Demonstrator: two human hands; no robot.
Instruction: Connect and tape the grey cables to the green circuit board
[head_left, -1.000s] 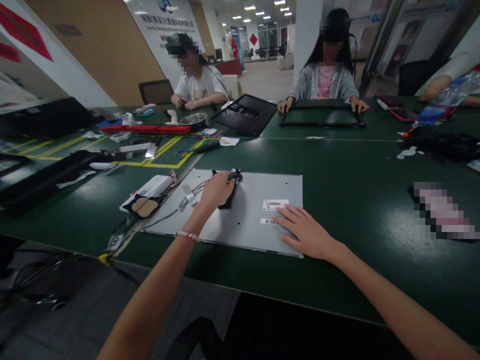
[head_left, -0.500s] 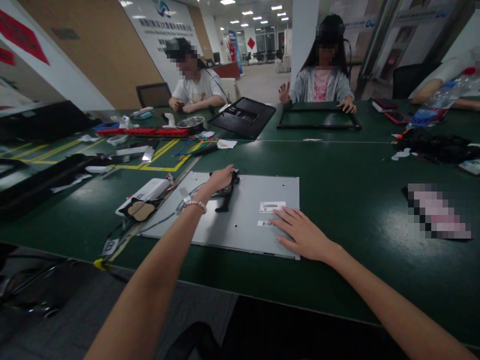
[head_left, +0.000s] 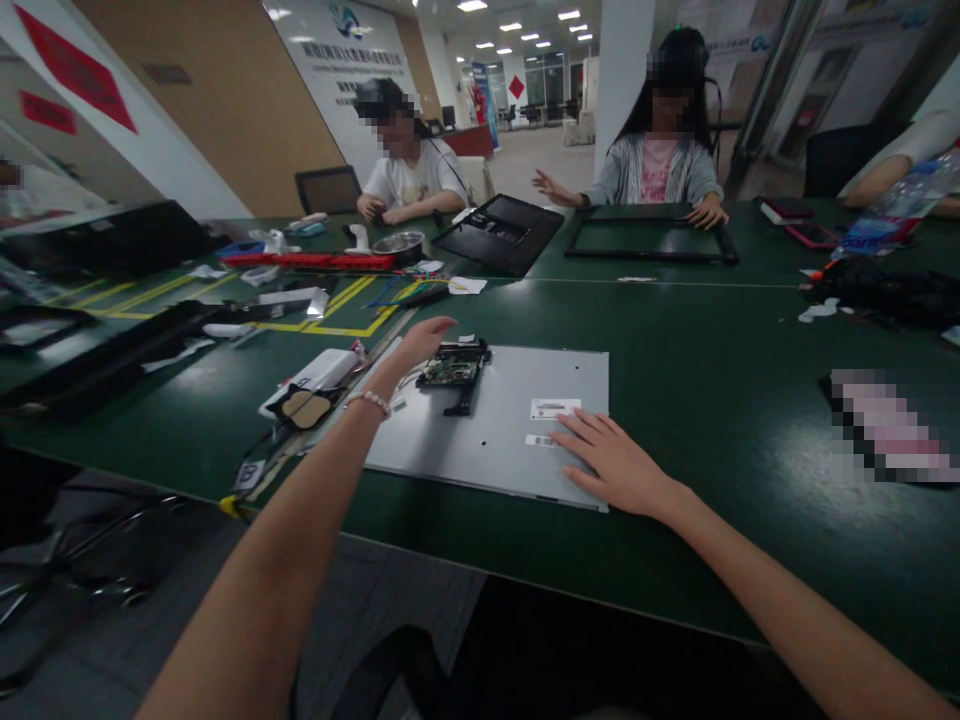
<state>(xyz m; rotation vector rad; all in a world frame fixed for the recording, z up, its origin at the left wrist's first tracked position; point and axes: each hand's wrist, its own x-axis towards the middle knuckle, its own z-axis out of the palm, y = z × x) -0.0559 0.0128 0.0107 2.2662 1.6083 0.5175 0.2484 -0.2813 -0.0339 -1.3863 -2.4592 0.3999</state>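
L grip (head_left: 424,342) shifted left off board (head_left: 452,372), now just to its rt; hold unclear. R grip (head_left: 616,465) farther, released, flat on panel (head_left: 536,375).

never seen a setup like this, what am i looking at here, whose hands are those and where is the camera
There is no robot here: these are a person's own bare hands, seen by a camera worn on their head, looking forward and down. On the green table lies a flat silvery panel. The right hand rests flat on it, fingers spread by the white label. The left hand, below a beaded bracelet, is beside a small circuit board with black parts; whether it touches anything there is hard to tell. The right hand grips nothing. Across the table, a co-worker has one hand at a black frame.
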